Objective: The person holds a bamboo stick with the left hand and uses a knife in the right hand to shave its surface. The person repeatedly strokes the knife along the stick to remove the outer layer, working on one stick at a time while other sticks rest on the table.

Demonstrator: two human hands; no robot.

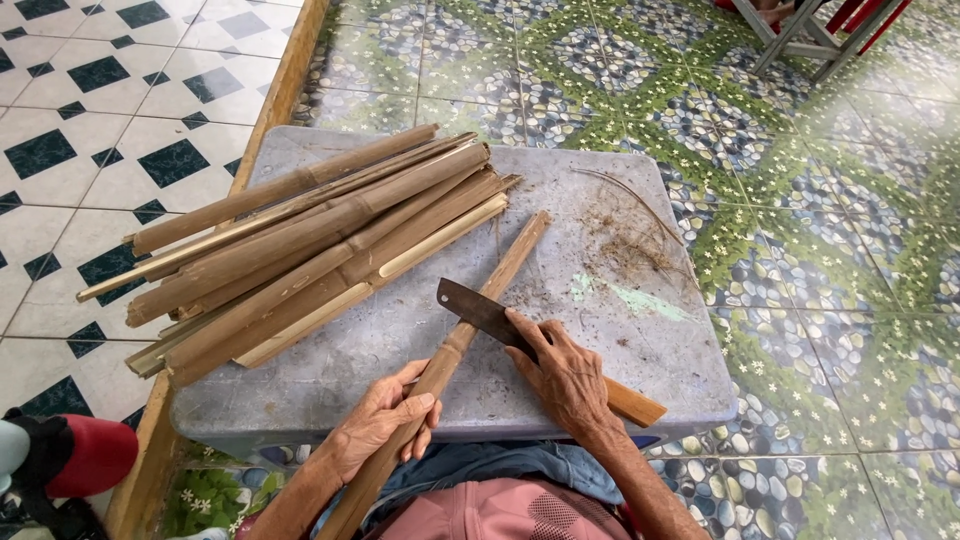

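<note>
My left hand (385,418) grips a long split bamboo strip (478,310) that slants from my lap up across the grey stool top (600,200). My right hand (562,372) holds a knife with a dark flat blade (472,303) and a pale wooden handle (632,404). The blade lies across the strip, its index finger stretched along the blade's back. A pile of several split bamboo pieces (300,250) rests on the left half of the stool top.
Bamboo fibres and shavings (632,235) lie scattered on the right side of the stool top. A wooden threshold strip (278,95) separates white-and-black tiles from green patterned floor. A red and teal object (60,455) sits bottom left. Folding furniture legs (815,35) stand top right.
</note>
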